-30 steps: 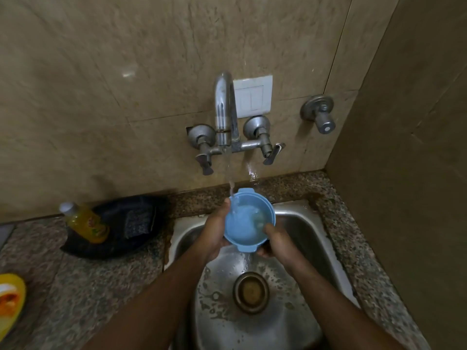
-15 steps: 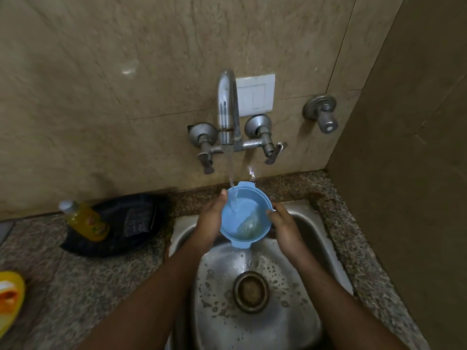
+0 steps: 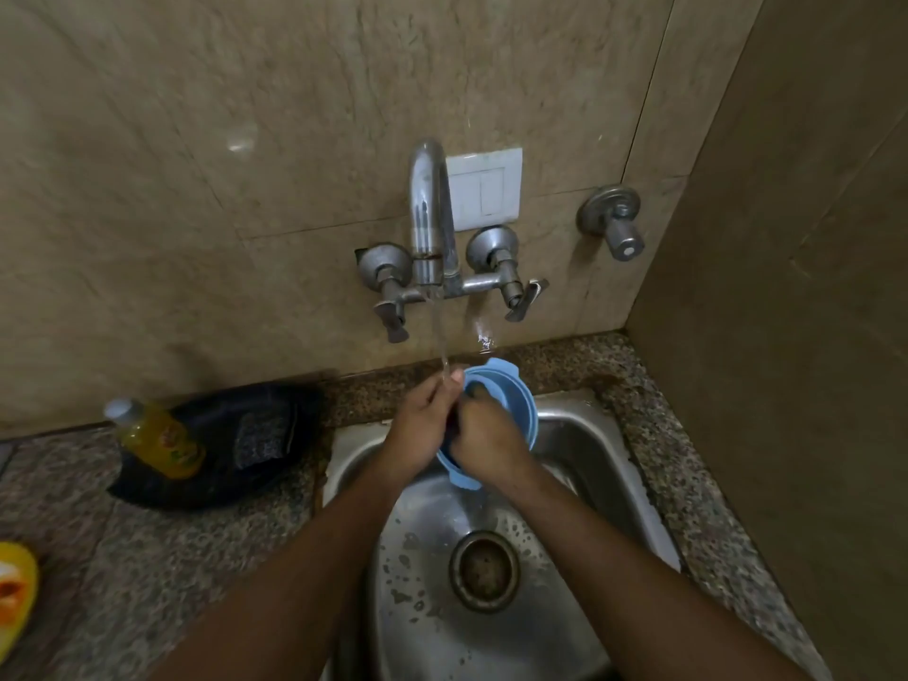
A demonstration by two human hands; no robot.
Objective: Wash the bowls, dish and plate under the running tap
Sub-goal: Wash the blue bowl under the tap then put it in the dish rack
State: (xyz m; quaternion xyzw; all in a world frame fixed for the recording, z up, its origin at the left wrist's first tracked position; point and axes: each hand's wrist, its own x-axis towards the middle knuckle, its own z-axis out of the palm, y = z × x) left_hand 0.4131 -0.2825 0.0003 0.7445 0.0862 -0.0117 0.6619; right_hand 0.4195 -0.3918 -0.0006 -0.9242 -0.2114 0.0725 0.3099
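Note:
A small light-blue plastic bowl (image 3: 511,400) is tipped on its side over the steel sink (image 3: 580,435), its opening turned to the left. My left hand (image 3: 422,425) grips its left rim, thumb up by the water stream. My right hand (image 3: 486,439) lies across the bowl's mouth with the fingers curled inside it. Water runs from the wall tap (image 3: 430,213) and falls on my left fingers at the bowl's edge. Most of the bowl is hidden behind my hands.
A black dish (image 3: 211,464) on the granite counter at the left holds a yellow soap bottle (image 3: 157,437) and a scrub pad (image 3: 260,435). A yellow plate's edge (image 3: 14,592) shows at far left. The drain (image 3: 484,570) sits mid-sink. A side wall rises at the right.
The bowl has turned from facing up under the stream to lying on its side. My right hand moved from its right rim into its mouth.

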